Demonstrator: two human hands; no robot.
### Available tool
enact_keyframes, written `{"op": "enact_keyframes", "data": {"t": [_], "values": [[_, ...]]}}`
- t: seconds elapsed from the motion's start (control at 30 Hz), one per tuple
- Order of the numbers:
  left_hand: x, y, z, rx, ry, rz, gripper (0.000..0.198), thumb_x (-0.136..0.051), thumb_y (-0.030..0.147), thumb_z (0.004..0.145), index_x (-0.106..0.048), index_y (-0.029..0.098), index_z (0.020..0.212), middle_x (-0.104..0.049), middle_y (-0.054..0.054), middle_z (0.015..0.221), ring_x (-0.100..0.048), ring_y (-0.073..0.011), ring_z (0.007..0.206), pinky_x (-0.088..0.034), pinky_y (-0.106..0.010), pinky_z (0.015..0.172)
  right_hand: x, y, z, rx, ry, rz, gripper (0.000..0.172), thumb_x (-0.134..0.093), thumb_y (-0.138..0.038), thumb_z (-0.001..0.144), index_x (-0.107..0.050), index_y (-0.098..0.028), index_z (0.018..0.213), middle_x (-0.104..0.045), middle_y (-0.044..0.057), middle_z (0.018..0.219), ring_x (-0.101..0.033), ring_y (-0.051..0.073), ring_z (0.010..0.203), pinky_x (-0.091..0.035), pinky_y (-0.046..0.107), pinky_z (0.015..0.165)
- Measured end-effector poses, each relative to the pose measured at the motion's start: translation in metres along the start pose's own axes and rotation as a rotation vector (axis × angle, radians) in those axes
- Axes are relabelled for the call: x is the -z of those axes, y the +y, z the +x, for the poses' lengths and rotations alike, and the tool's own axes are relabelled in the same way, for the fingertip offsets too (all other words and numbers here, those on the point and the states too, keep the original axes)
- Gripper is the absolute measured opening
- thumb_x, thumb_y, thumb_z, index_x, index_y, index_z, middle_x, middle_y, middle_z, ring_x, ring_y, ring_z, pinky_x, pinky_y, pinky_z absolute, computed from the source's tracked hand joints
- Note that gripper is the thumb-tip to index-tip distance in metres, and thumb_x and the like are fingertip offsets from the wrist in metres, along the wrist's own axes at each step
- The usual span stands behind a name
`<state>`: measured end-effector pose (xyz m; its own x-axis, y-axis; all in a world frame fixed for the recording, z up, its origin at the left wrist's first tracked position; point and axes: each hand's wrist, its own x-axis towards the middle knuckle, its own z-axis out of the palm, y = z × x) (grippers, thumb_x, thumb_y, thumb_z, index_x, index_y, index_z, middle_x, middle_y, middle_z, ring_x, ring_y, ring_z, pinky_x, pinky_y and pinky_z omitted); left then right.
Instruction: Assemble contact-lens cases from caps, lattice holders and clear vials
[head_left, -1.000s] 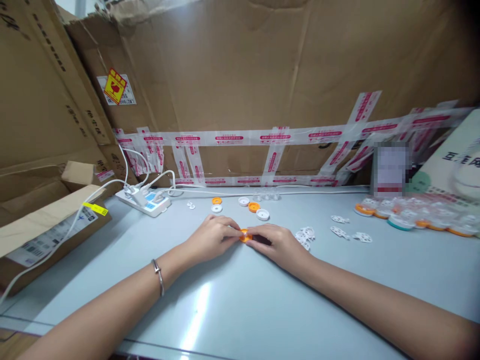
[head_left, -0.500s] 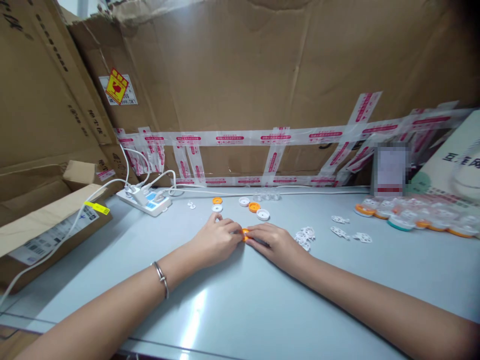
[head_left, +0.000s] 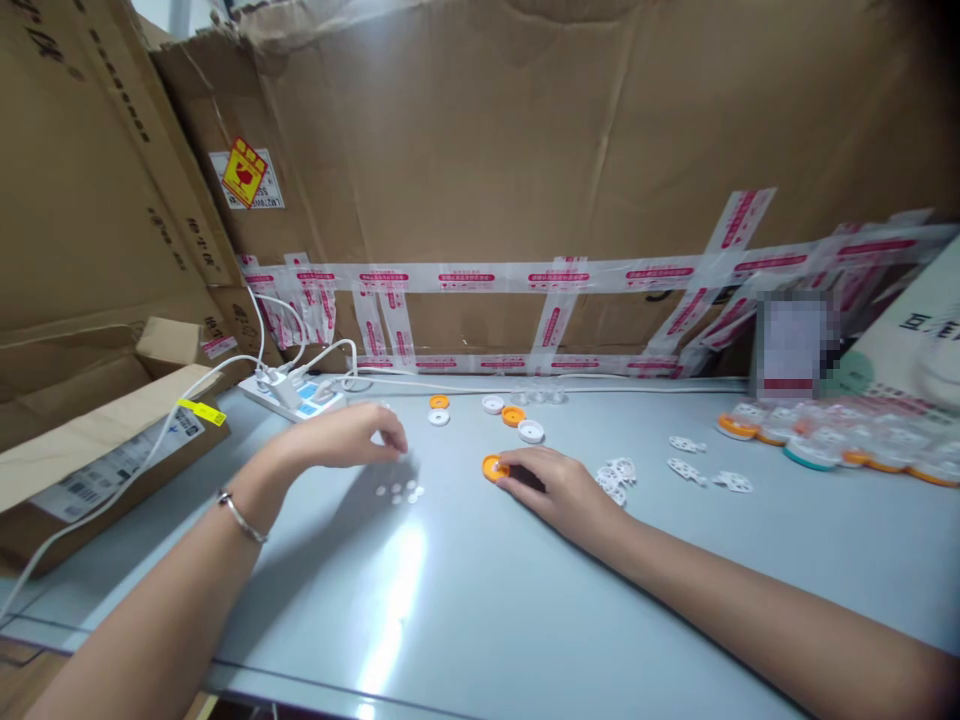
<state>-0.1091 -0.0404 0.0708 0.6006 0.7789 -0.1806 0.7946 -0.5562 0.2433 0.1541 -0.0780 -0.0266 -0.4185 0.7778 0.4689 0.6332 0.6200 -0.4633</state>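
My right hand (head_left: 546,482) pinches an orange round plastic cap (head_left: 492,468) at its right edge, fingers and thumb closed on it against the table. A small pale part seems to sit inside the cap, by the fingertips. My left hand (head_left: 356,436) hovers to the left, fingers curled down with a gap at the thumb and nothing visible between them. Below it lie several small white discs (head_left: 397,490). Farther back are a white cap (head_left: 530,431) and another orange cap (head_left: 513,416). White perforated fish-shaped pieces (head_left: 616,478) lie by my right wrist.
A power strip (head_left: 292,398) with white cables stands at the back left, beside an open cardboard box (head_left: 112,450). Clear-topped round pieces (head_left: 814,445) crowd the right side. Small clear domes (head_left: 538,393) sit at the back. A large taped carton (head_left: 465,150) walls off the rear.
My left hand has let go of the orange cap and moved left and up, uncovering the small white discs. My right hand stays on the cap. The view has shifted slightly.
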Motion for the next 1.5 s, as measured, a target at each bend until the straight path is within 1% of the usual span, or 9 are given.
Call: {"op": "enact_keyframes", "data": {"t": [0.13, 0.37, 0.53, 0.83, 0.93, 1.03, 1.1, 1.27, 1.5], "values": [[0.004, -0.010, -0.010, 0.201, -0.253, -0.020, 0.017, -0.061, 0.022, 0.069, -0.065, 0.018, 0.085, -0.068, -0.003, 0.087, -0.061, -0.0179, 0.081, -0.044, -0.024, 0.068, 0.001, -0.002, 0.001, -0.078, -0.032, 0.032, 0.013, -0.053, -0.024, 0.082, -0.061, -0.021, 0.093, -0.069, 0.003, 0.090, -0.064, 0.017, 0.082, -0.051, 0.029, 0.072], [-0.008, 0.002, -0.001, 0.229, -0.317, 0.018, 0.024, -0.067, 0.026, 0.061, -0.062, 0.018, 0.082, -0.066, -0.001, 0.081, -0.059, -0.0157, 0.071, -0.040, -0.020, 0.055, -0.002, 0.001, 0.001, -0.091, 0.001, 0.071, 0.019, -0.055, -0.025, 0.079, -0.059, -0.020, 0.097, -0.068, 0.005, 0.096, -0.062, 0.018, 0.088, -0.050, 0.031, 0.078], [-0.011, 0.007, -0.001, 0.230, -0.251, 0.021, 0.014, -0.059, 0.020, 0.063, -0.065, 0.018, 0.075, -0.067, -0.001, 0.072, -0.059, -0.0149, 0.064, -0.038, -0.019, 0.050, -0.001, 0.002, 0.002, -0.047, 0.020, 0.105, 0.018, -0.056, -0.025, 0.078, -0.061, -0.020, 0.095, -0.068, 0.006, 0.094, -0.062, 0.019, 0.088, -0.050, 0.033, 0.080], [-0.016, 0.024, -0.001, 0.212, -0.089, 0.214, 0.019, -0.051, 0.007, 0.059, -0.065, 0.017, 0.065, -0.066, -0.004, 0.065, -0.057, -0.0171, 0.058, -0.035, -0.022, 0.048, 0.003, 0.001, 0.005, 0.014, -0.010, 0.134, 0.011, -0.056, -0.018, 0.078, -0.062, -0.020, 0.087, -0.067, 0.004, 0.085, -0.061, 0.017, 0.081, -0.049, 0.030, 0.075], [-0.022, 0.034, 0.010, 0.145, 0.100, 0.188, 0.016, -0.051, 0.005, 0.065, -0.064, 0.015, 0.067, -0.065, -0.004, 0.066, -0.058, -0.0165, 0.061, -0.039, -0.023, 0.055, 0.001, 0.002, 0.005, 0.020, -0.018, 0.145, 0.008, -0.057, -0.016, 0.078, -0.062, -0.020, 0.083, -0.066, 0.005, 0.085, -0.060, 0.017, 0.080, -0.049, 0.030, 0.074], [-0.036, 0.044, 0.022, -0.078, 0.371, 0.030, 0.016, -0.050, 0.005, 0.074, -0.063, 0.015, 0.075, -0.065, -0.003, 0.075, -0.059, -0.0132, 0.068, -0.043, -0.021, 0.064, 0.000, 0.004, 0.005, 0.020, -0.026, 0.151, 0.009, -0.057, -0.017, 0.078, -0.062, -0.020, 0.084, -0.066, 0.005, 0.085, -0.060, 0.017, 0.081, -0.049, 0.030, 0.074], [-0.049, 0.049, 0.030, -0.215, 0.463, -0.017, 0.014, -0.050, 0.007, 0.078, -0.062, 0.015, 0.079, -0.065, -0.003, 0.077, -0.060, -0.0124, 0.071, -0.044, -0.021, 0.066, -0.001, 0.005, 0.005, 0.012, -0.022, 0.151, 0.012, -0.058, -0.018, 0.078, -0.062, -0.019, 0.089, -0.066, 0.005, 0.085, -0.060, 0.017, 0.081, -0.049, 0.031, 0.075], [-0.075, 0.048, 0.045, -0.340, 0.483, 0.184, 0.015, -0.048, 0.015, 0.085, -0.062, 0.015, 0.079, -0.064, -0.003, 0.074, -0.060, -0.0143, 0.067, -0.043, -0.025, 0.063, -0.003, 0.007, 0.006, 0.037, -0.013, 0.149, 0.020, -0.058, -0.019, 0.078, -0.063, -0.020, 0.097, -0.066, 0.005, 0.088, -0.060, 0.018, 0.084, -0.050, 0.031, 0.077], [-0.082, 0.044, 0.050, -0.394, 0.491, 0.246, 0.019, -0.046, 0.014, 0.086, -0.064, 0.017, 0.081, -0.066, -0.002, 0.076, -0.061, -0.0137, 0.070, -0.037, -0.027, 0.063, -0.001, 0.006, 0.008, 0.025, -0.040, 0.174, 0.016, -0.059, -0.021, 0.079, -0.065, -0.021, 0.094, -0.063, 0.005, 0.087, -0.060, 0.017, 0.084, -0.050, 0.031, 0.078]]}}
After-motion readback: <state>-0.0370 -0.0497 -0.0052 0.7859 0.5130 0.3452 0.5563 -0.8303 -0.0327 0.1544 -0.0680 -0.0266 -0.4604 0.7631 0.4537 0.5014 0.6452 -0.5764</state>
